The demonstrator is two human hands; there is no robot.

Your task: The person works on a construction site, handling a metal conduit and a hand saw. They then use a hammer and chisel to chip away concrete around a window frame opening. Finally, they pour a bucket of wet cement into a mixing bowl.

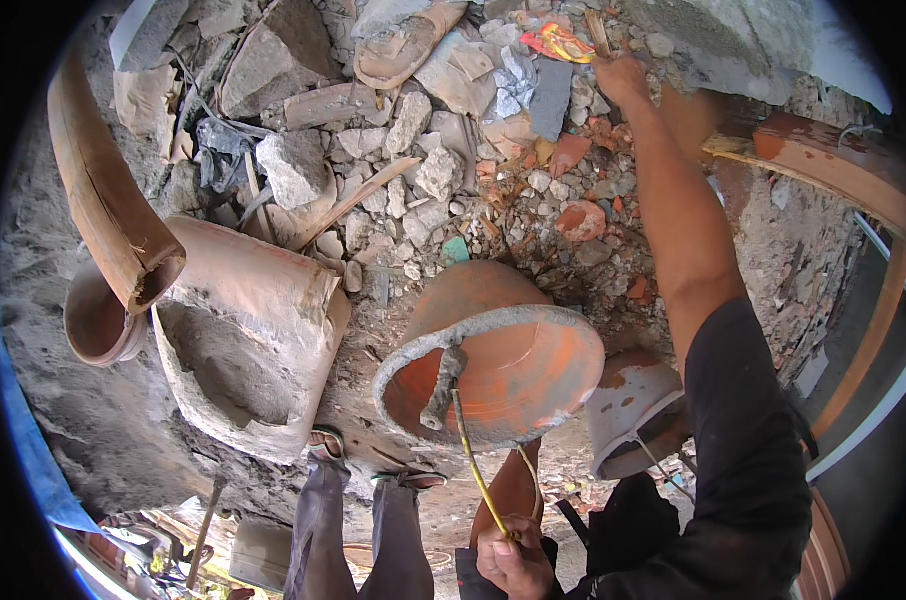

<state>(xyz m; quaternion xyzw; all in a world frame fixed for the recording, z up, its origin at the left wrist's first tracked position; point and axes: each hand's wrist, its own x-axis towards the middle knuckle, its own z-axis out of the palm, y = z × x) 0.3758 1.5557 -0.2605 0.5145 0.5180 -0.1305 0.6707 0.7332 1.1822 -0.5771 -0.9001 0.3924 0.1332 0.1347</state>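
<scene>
My right hand (621, 82) reaches far forward into the rubble. Its fingers close around the end of a short, splintered piece of wood (598, 34), beside a crumpled red and yellow wrapper (559, 43). Close to my body, my left hand (516, 560) grips the thin yellow handle (478, 465) of an orange bucket (563, 365). Grey cement coats the bucket's rim and outside, and its mouth tilts toward me. A cement-crusted lump (443, 388) hangs at the rim where the handle joins.
Broken concrete (293, 165) and brick bits (580, 220) lie ahead. A broken pipe-like piece (113, 190) and cement-crusted container (243, 340) stand left; a grey bucket (638, 415) sits right. Wooden beam (823, 165) at far right. Sandalled feet (408, 480) and grey trousers are below.
</scene>
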